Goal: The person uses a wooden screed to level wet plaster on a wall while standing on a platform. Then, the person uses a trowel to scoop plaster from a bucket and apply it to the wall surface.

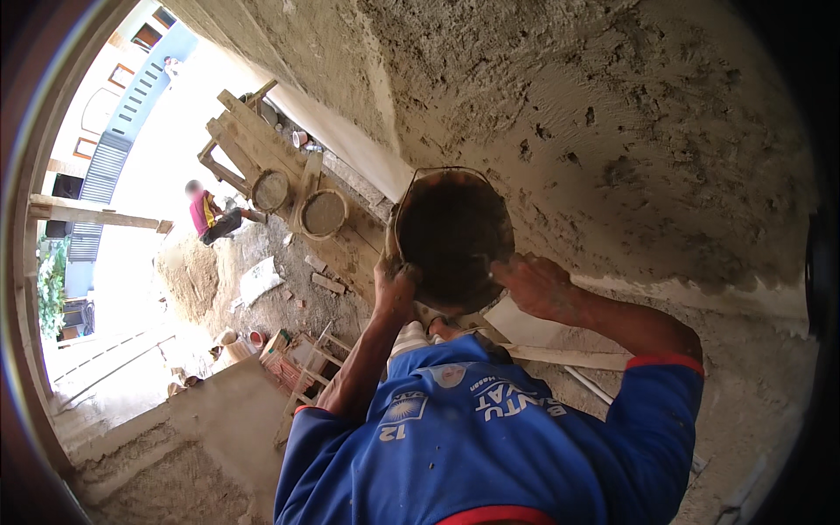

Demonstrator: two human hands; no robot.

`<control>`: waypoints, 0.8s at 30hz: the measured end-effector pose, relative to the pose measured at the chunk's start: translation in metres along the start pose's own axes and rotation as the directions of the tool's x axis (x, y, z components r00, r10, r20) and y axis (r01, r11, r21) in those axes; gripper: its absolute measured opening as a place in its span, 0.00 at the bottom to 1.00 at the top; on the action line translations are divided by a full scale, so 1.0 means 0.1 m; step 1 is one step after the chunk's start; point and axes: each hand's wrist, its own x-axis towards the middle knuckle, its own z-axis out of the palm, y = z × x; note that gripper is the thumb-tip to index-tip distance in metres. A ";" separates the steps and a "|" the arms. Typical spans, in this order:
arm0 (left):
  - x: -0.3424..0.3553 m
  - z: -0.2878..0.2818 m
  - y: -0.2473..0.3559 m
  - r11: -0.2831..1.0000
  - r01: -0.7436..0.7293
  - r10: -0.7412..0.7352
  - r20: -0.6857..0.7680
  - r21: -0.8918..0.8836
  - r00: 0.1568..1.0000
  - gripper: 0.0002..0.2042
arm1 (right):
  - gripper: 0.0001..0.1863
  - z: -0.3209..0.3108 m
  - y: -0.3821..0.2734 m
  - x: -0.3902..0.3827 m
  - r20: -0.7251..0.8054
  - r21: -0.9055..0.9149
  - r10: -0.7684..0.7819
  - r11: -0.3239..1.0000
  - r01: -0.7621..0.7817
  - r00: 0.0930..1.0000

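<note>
A round dark bucket (453, 236) with a thin wire handle is in front of me, beside the rough wall. Its inside is in deep shade, so I cannot make out what lies in it. My left hand (396, 284) is closed on the near left part of the rim. Across the near right rim is my right hand (535, 284), its fingers curled over the edge. The fingertips of this hand are partly lost against the dark interior.
Below to the left, wooden planks (346, 254) carry a bucket of grey mix (324, 214) and another round bucket (271, 190). A seated person (210, 214) is beside a sand heap (188, 271). The rough plastered wall (612, 131) rises close at the right.
</note>
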 end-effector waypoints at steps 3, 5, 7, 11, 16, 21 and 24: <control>-0.03 0.02 0.05 0.996 0.072 -0.070 -0.047 0.049 0.996 0.10 | 0.20 -0.10 0.25 -0.25 -0.035 -0.120 0.104 0.987 -0.107 0.994; -0.01 0.02 0.05 0.985 0.172 -0.171 -0.064 0.021 0.983 0.10 | 0.20 -0.16 0.38 -0.37 -0.243 -0.237 0.176 0.943 -0.235 0.954; 0.00 0.04 0.08 0.972 0.233 -0.234 -0.048 -0.025 0.971 0.11 | 0.19 -0.19 0.39 -0.27 -0.111 -0.151 0.280 0.944 -0.294 0.954; 0.05 0.04 0.04 0.985 0.169 -0.170 -0.024 -0.021 0.985 0.15 | 0.17 0.09 0.25 0.02 0.190 0.137 0.301 0.934 -0.329 0.935; 0.15 -0.09 0.06 0.978 0.191 -0.197 0.062 0.089 0.978 0.20 | 0.23 0.66 -0.05 0.29 0.205 0.522 0.286 0.777 -0.352 0.936; 0.21 -0.21 0.26 0.961 0.273 -0.275 0.089 0.033 0.957 0.20 | 0.28 0.78 -0.15 0.06 0.000 0.573 0.354 0.767 -0.290 0.935; 0.26 -0.27 0.23 0.957 0.288 -0.288 0.141 0.018 0.947 0.21 | 0.25 0.66 -0.11 0.10 0.001 0.437 0.440 0.807 -0.396 0.898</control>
